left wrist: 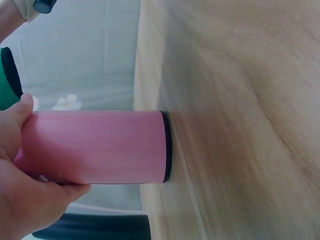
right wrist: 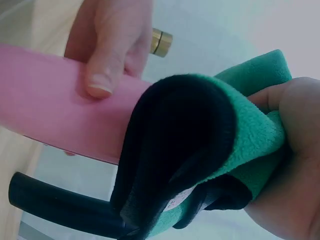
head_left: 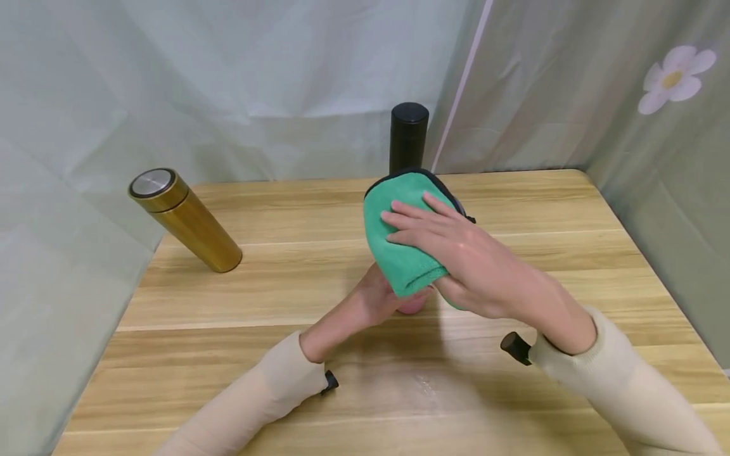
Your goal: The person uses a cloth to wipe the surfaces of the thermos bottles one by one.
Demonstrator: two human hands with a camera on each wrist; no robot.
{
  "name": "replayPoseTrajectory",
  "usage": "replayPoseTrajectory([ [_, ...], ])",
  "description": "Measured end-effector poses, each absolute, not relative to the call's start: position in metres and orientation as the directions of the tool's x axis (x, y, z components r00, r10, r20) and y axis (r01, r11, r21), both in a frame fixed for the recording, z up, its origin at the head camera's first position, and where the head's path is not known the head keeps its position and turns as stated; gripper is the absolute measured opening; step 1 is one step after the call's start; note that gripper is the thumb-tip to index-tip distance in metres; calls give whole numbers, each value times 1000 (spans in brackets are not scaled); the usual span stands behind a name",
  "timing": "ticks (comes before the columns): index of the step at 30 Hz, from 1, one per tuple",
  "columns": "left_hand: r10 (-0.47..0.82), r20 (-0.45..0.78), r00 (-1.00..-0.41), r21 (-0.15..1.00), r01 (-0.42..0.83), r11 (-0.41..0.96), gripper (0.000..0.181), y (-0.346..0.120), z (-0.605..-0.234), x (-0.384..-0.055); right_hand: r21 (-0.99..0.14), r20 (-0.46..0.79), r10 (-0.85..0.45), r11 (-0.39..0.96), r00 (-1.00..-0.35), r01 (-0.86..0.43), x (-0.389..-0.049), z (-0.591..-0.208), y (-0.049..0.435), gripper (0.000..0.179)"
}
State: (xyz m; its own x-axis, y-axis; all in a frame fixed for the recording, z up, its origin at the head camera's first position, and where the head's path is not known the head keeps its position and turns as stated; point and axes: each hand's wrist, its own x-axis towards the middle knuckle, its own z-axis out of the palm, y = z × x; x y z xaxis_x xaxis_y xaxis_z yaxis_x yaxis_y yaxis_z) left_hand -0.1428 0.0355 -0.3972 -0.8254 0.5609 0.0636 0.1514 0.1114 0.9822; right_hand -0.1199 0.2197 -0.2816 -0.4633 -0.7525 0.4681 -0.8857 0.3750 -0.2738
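Bottle [left wrist: 97,147]: held by curled left grip [head_left: 376,297]
Cloth [head_left: 400,263]: pressed by spread right grip [head_left: 464,253]
Gold flask [head_left: 196,225]: seen nine o'clock from cloth

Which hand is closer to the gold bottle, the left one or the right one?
Left. The left hand grips the pink bottle, to the right of the gold bottle in the head view; the right hand rests on the green cloth, farther right.

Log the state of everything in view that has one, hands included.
Pink bottle: upright, top hidden
Green cloth: folded, over the pink bottle's top
Black bottle: upright, capped
Gold bottle: upright, capped
Left hand: gripping the pink bottle
Right hand: resting on the green cloth
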Motion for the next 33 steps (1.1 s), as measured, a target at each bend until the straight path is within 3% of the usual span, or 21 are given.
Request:
replayPoseTrajectory([
  [4,583,182,-792,935,323,147,45,31,-400,-143,-328,410,-757,399,-509,-856,-128,-277,219,64],
  [14,525,199,-828,900,366,236,78,30,-400,-141,-462,341,-686,473,-642,-751,-146,-275,235,68],
  [22,508,195,-839,889,370,269,85,30,-400,-141,-481,371,-648,478,-665,-735,-144,-281,251,55],
  [33,519,188,-834,901,357,247,86,29,-399,-143,-426,438,-634,478,-638,-768,-129,-297,270,93],
])
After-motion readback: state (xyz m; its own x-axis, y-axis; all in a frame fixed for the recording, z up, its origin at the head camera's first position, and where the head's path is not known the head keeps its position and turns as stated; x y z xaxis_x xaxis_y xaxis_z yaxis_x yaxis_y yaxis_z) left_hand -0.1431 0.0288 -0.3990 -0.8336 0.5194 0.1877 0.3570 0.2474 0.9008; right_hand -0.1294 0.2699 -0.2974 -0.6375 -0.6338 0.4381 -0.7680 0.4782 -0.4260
